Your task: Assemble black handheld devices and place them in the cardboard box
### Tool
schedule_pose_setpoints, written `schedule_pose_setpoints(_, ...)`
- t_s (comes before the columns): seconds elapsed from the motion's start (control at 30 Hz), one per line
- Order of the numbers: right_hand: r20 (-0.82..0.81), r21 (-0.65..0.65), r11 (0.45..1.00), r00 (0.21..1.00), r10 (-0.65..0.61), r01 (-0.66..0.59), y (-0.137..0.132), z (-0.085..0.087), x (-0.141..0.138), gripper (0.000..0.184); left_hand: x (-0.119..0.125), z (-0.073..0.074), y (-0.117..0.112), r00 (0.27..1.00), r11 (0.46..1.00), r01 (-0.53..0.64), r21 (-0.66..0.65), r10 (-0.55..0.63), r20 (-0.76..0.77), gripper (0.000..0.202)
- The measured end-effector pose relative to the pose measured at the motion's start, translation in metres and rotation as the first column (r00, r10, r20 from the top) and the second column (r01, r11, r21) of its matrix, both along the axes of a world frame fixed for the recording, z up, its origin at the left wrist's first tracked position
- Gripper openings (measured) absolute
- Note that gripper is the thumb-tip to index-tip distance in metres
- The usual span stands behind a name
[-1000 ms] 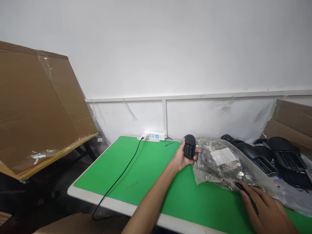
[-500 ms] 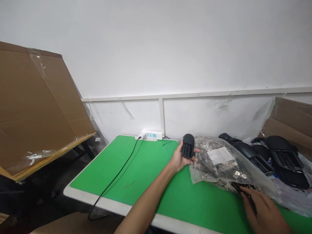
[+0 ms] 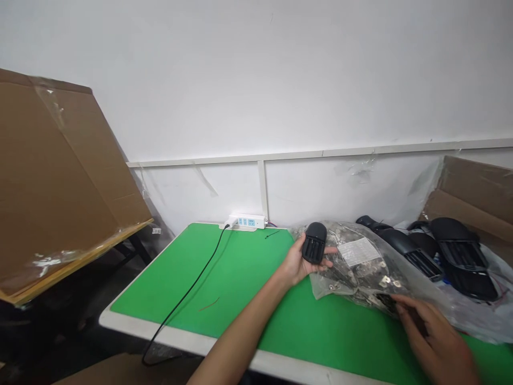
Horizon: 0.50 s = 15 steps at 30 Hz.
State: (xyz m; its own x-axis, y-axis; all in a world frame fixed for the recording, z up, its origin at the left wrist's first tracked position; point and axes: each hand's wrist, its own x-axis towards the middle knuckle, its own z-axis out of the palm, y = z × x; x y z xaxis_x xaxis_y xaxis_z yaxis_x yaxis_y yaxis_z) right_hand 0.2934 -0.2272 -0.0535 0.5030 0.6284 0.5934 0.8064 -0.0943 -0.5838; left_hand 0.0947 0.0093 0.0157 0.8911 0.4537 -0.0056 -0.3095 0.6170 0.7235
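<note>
My left hand is closed around a black plastic housing with a rounded top and slots like a battery compartment facing me. It is held upright above the table, just left of a clear plastic bag full of small metal pieces. At the bag's near right edge, my right hand has its thumb and forefinger pinched together beside a dark patch, perhaps the bag's mouth. What those fingertips grip is too small and blurred to make out.
More black housings lie on plastic at the right. A white power strip sits along the wall, its black cable crossing the green table. Large cardboard leans at the left; more cardboard stands at the right.
My right hand's fingertips have shifted slightly left and up along the bag's edge. The left hand still holds the housing, now a little further right. The view has shifted slightly.
</note>
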Motion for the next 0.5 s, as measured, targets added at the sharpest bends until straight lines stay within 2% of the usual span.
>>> schedule_pose_setpoints(0.13, 0.057, 0.036, 0.999, 0.998, -0.029, 0.027, 0.0, -0.003, -0.002, 0.04, -0.002, 0.01, -0.009, 0.998, 0.993, 0.008, -0.117, 0.0, 0.063, 0.066)
schedule_pose_setpoints(0.23, 0.114, 0.002, 0.998, 0.992, -0.058, 0.058, 0.002, -0.011, -0.003, 0.042, -0.003, 0.017, -0.015, 0.995, 0.985, 0.015, -0.171, 0.002, 0.099, 0.066)
schedule_pose_setpoints(0.4, 0.178, -0.094, 0.976, 0.968, -0.179, 0.198, 0.0, -0.019, -0.008, 0.049, -0.005, 0.024, -0.02, 0.992, 0.982, 0.022, -0.185, 0.001, 0.122, 0.066)
schedule_pose_setpoints(0.5, 0.17, -0.136, 0.974, 0.973, -0.157, 0.181, -0.004, -0.021, -0.009, 0.048, -0.006, 0.025, -0.02, 0.991, 0.981, 0.008, -0.193, 0.018, 0.132, 0.063)
